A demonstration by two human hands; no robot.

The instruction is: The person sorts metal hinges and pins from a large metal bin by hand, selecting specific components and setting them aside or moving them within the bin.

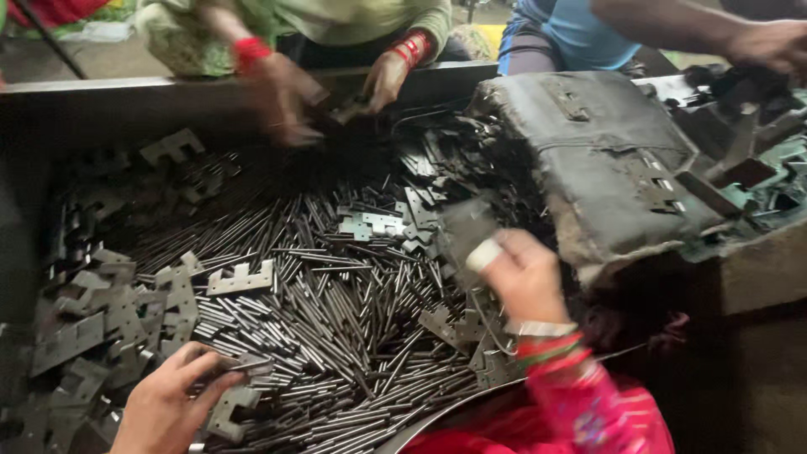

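Note:
A dark bin holds a heap of thin steel pins [336, 311] and flat notched hinge plates [118, 311]. My left hand [164, 403] is at the bottom left, its fingers pinching a hinge plate [248, 366] that lies on the pile. My right hand [525, 277] has a pink sleeve, bangles and a white wrap on one finger. It is raised over the right side of the heap and grips a blurred grey hinge plate [466, 229].
A worn grey padded block [605, 160] with hinge plates on it sits at the right. Across the bin, a person in green works with both hands [286, 101]. Another person's hand [769, 42] is at the top right. The bin's far rim [101, 84] runs along the top.

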